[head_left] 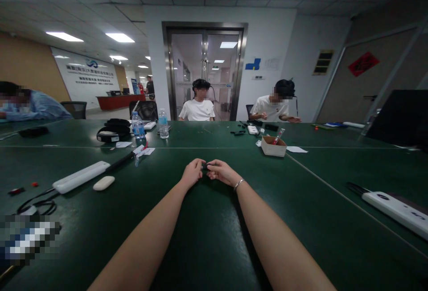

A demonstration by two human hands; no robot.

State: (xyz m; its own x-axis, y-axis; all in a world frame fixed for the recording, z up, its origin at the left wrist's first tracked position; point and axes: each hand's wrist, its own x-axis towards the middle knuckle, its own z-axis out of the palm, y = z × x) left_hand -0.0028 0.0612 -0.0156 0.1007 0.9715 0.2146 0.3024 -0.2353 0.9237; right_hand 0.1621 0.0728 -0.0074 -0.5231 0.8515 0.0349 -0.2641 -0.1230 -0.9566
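Observation:
Both my hands meet over the middle of the dark green table (147, 219). Between them is a small dark object (205, 165), too small and shadowed to name. My left hand (194, 171) pinches its left end with thumb and forefinger. On the other side, the fingertips of my right hand (220, 171) are closed on its right end, with the other fingers curled below. A silver bracelet (238, 185) circles my right wrist.
A small open box (273, 146) with a pen-like item stands ahead right. Water bottles (163, 124) and a black case (113, 130) are ahead left. A white power strip (81, 177) and a white mouse (104, 183) lie left. A white device (397, 208) lies right. Two people sit opposite.

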